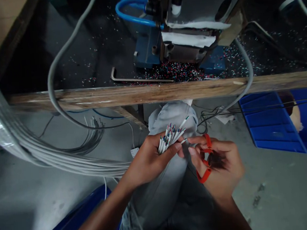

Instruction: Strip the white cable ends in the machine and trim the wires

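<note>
My left hand (156,153) is wrapped around a bundle of grey-white cables (168,140), its cut ends pointing up and showing small red, green and blue wire tips. One cable end (183,140) sticks out to the right, by my left thumb. Close to that end, my right hand (218,159) is curled with thumb and index fingertip near each other; whether they touch the cable is unclear. Red loops (204,175), which look like scissor handles, sit around the right fingers and thumb. The blades are hidden or blurred in the palm.
Ahead runs a wooden bench edge (146,93) with a hex key (142,80), coloured wire scraps (176,70) and a machine (191,51) with a blue hose. A thick cable coil (74,163) hangs left. Blue bins (271,123) stand right and lower left.
</note>
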`<action>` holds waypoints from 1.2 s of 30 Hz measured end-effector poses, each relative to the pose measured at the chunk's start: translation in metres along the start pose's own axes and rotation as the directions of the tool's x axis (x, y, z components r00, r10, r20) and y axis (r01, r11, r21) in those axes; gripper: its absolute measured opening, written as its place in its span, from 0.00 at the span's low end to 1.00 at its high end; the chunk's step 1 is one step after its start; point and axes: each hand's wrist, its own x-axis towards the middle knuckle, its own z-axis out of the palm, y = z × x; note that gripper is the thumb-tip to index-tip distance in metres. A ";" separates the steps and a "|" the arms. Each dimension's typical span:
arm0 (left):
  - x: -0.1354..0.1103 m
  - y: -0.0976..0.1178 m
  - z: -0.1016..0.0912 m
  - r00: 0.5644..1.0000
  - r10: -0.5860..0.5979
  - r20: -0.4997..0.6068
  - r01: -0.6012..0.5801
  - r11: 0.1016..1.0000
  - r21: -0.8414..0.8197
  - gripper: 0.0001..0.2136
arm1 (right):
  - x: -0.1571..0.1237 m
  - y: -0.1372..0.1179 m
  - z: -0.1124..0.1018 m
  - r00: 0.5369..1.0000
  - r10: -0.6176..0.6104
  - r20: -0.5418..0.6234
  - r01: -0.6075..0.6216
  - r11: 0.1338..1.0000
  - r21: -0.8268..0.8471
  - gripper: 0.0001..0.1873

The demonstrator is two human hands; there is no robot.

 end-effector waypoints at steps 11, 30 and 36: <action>0.000 -0.001 0.001 1.000 0.013 -0.017 -0.013 1.000 -0.010 0.06 | 0.002 0.002 -0.002 0.999 -0.046 0.016 0.045 0.999 0.018 0.19; 0.002 0.001 0.002 0.999 0.033 -0.004 -0.033 0.998 -0.047 0.10 | 0.006 -0.003 -0.001 0.996 -0.080 0.040 0.079 0.997 0.020 0.18; 0.002 0.001 0.002 0.999 0.036 -0.013 -0.037 0.998 -0.043 0.11 | 0.006 -0.004 -0.003 0.995 -0.087 0.046 0.087 0.996 0.001 0.19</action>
